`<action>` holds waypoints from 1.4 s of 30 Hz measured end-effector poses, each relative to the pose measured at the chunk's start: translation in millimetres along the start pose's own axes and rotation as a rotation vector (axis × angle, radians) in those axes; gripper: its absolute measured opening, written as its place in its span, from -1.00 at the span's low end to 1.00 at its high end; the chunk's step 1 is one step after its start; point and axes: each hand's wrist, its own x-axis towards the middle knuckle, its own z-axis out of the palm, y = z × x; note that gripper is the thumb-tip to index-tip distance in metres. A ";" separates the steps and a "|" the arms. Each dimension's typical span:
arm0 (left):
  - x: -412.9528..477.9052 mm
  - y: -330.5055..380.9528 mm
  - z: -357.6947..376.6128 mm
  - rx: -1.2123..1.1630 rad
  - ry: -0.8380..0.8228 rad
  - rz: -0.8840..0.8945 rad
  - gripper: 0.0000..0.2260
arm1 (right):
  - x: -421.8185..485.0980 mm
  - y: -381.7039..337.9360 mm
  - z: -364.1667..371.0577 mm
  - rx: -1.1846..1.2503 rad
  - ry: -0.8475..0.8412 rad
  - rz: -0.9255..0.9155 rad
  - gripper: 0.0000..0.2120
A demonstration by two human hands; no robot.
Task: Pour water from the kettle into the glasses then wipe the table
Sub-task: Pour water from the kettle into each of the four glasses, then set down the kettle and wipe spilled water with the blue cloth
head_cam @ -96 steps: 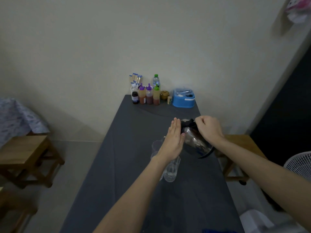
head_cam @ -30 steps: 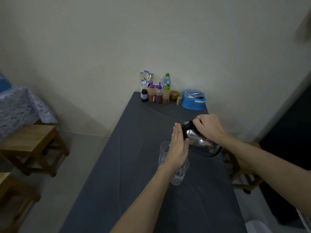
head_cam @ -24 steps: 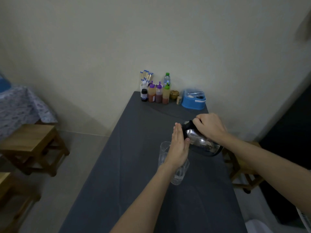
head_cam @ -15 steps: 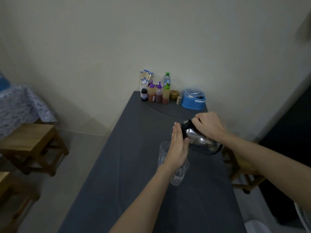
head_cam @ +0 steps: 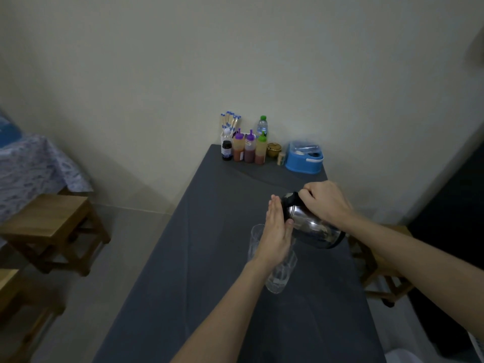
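Note:
My right hand [head_cam: 324,203] grips the black handle of a shiny steel kettle [head_cam: 310,226], which is tilted down to the left above the glasses. My left hand [head_cam: 276,231] is held flat with straight fingers, its palm pressed against the kettle's lid end. Two clear glasses stand on the dark grey table [head_cam: 209,271] under the hands: one [head_cam: 254,238] peeks out to the left of my left hand, the nearer one [head_cam: 281,275] shows below my wrist with some water at its bottom. The spout and any stream are hidden by my left hand.
At the table's far end by the wall stand sauce bottles [head_cam: 248,149], a water bottle [head_cam: 262,125], a chopstick holder [head_cam: 230,124], a small pot [head_cam: 273,149] and a blue box [head_cam: 305,158]. Wooden stools sit left [head_cam: 52,226] and right [head_cam: 382,271] of the table.
Since 3.2 s ago the view has swung a little to the left. The kettle stays tilted over the glasses, both hands holding their places on it.

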 end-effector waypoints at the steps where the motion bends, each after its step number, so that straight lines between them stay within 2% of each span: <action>1: 0.5 0.1 -0.3 0.012 -0.004 0.004 -0.46 | -1.2 1.2 0.6 0.013 0.011 0.006 -0.64; 8: 9.8 7.1 -0.5 0.133 -0.024 0.066 -0.49 | -19.8 15.4 6.3 0.170 0.100 0.169 -0.65; 17: 27.0 30.3 19.5 0.427 -0.137 0.258 -0.53 | -75.1 39.3 8.9 0.553 0.287 0.507 -0.59; 23: 35.7 30.8 65.0 0.626 -0.285 0.402 -0.53 | -120.8 81.8 38.9 0.817 0.371 0.771 -0.66; 30: 37.8 11.7 122.8 0.789 -0.484 0.394 -0.51 | -160.8 124.1 94.9 0.975 0.374 0.997 -0.68; 39: 36.3 -14.4 165.1 0.879 -0.541 0.316 -0.51 | -174.8 143.7 140.0 1.062 0.422 1.061 -0.73; 42: 35.8 -20.0 172.4 0.901 -0.510 0.335 -0.50 | -175.9 145.7 149.2 1.099 0.452 1.035 -0.65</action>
